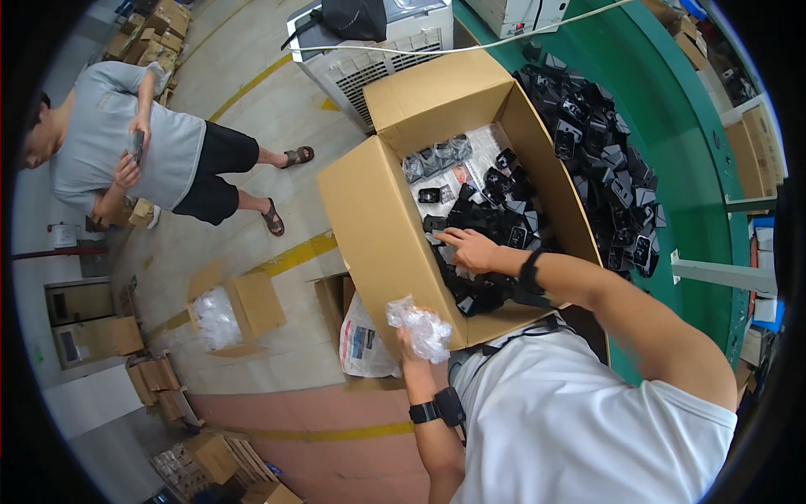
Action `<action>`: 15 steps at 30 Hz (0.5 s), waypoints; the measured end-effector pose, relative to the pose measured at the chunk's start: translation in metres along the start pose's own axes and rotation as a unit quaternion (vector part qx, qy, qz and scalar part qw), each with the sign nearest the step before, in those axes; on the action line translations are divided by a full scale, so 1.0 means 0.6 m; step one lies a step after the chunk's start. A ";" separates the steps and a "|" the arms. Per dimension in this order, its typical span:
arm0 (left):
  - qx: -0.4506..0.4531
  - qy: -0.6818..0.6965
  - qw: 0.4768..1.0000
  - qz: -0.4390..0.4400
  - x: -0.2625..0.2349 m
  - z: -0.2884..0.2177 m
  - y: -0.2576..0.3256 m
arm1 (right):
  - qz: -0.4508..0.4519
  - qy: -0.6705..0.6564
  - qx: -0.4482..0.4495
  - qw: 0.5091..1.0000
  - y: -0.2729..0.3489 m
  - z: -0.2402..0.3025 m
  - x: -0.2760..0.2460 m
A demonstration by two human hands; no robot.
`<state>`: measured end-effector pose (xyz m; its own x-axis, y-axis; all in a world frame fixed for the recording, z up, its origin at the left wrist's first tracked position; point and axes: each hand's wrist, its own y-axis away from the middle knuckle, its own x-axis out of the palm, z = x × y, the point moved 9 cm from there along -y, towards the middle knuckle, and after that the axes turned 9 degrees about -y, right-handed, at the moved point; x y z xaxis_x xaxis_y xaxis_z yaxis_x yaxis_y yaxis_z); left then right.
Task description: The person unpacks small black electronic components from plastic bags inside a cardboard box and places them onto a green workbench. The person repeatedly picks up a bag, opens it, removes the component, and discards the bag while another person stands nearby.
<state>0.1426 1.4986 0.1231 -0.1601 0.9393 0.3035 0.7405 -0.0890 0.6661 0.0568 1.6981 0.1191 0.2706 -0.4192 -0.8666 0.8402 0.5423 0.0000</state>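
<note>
My left hand is closed round a bunch of crumpled clear plastic bags, held beside the outer wall of a large open cardboard box. Inside that box, my right hand has its fingers stretched out and apart. Their tips are at the edge of a small black plastic part; whether they touch it I cannot tell. Loose black parts lie heaped around and beyond the hand. Several wrapped parts stand in a row along the box's far side, on a sheet of clear wrap.
A big pile of black housings covers part of the green bench on the right. A white appliance stands behind the box. At left another person holds a dark object. A smaller carton with clear plastic sits on the floor.
</note>
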 end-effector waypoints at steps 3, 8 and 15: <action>0.008 -0.008 1.000 0.001 0.012 -0.013 0.008 | 0.157 0.025 0.083 0.984 -0.037 -0.066 0.130; 0.044 -0.013 0.999 0.018 0.031 -0.039 0.010 | -0.021 -0.221 0.145 0.964 -0.046 -0.058 0.058; 0.025 -0.007 0.989 0.147 0.145 -0.069 -0.009 | -0.173 -0.677 0.239 0.674 0.049 -0.018 -0.097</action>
<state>0.0978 1.5670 0.1744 0.0749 0.8797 0.4695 0.7854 -0.3421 0.5158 0.0605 1.7463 0.1639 -0.0719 -0.9160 0.3947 0.9305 0.0809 0.3572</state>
